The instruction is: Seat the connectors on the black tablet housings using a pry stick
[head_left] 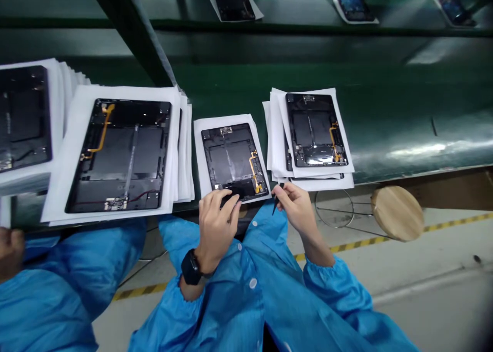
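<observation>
In front of me an opened tablet shell [215, 159] lies on a white sheet [198, 136], with its dark inner side up. An orange flex cable [253, 172] runs along its right side, and a small circuit board sits at its far edge. My left hand [217, 223], with a black watch on the wrist, rests its spread, bent fingertips on the shell's near edge. The fingers partly cover that edge. Just right of the shell, my right hand [296, 206] pinches a slim black pointed tool [276, 200], tip down, apart from the shell. Its exact kind is unclear.
Stacked tablet shells with white sheets stand at left [131, 157] and right [319, 131]. More shells lie on the far green bench. A dark post [134, 34] rises behind. A co-worker's blue sleeve [46, 311] is at left, a wooden stool [396, 213] at right.
</observation>
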`<state>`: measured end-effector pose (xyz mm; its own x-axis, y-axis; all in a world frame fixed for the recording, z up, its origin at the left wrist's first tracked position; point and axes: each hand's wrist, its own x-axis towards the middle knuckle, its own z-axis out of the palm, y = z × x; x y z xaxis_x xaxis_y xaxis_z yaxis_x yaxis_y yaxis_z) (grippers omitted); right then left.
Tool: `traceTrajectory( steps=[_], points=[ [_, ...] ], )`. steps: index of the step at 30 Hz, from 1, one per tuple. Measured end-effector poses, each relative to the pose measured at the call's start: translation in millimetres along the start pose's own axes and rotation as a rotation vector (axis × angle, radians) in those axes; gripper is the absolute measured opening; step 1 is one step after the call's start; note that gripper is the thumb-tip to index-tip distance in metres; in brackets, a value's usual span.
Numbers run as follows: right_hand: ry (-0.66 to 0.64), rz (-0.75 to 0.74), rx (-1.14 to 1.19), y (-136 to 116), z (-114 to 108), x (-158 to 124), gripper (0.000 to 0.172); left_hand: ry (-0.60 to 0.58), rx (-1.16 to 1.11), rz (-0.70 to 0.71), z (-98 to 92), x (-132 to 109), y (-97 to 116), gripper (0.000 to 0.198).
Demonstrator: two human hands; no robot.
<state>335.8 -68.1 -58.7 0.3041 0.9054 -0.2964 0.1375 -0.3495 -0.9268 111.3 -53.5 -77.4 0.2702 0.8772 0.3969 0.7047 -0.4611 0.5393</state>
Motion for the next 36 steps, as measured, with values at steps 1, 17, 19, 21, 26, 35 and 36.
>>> traceTrajectory(
  steps=[1, 17, 19, 21, 26, 35, 36],
  points=[
    [0.000, -0.004, 0.017, 2, 1, 2, 0.048, -0.013, -0.014, 0.004, 1.7, 2, 0, 0.017],
    [-0.171, -0.051, -0.171, 3, -21, -30, 0.037, 0.017, -0.473, -0.919, -21.9, -30, -20, 0.050],
    [-0.216, -0.164, -0.241, -30, -21, -27, 0.033, -0.042, -0.771, -1.078, -21.9, -42, -20, 0.050],
    [-0.198, -0.324, -0.359, -72, -13, -8, 0.028, -0.120, -1.016, -1.154, -17.6, -47, -16, 0.049],
    [-0.120, -0.621, -0.774, -151, 54, 112, 0.016, -0.179, -1.268, -1.157, 10.3, -39, 0, 0.054],
    [-0.335, -0.437, -1.196, -172, 139, 210, 0.013, 0.006, -1.384, -1.140, 29.1, -33, 2, 0.081],
    [-0.359, -0.429, -1.197, -173, 142, 211, 0.010, 0.017, -1.403, -1.142, 28.9, -34, 1, 0.083]
  ],
)
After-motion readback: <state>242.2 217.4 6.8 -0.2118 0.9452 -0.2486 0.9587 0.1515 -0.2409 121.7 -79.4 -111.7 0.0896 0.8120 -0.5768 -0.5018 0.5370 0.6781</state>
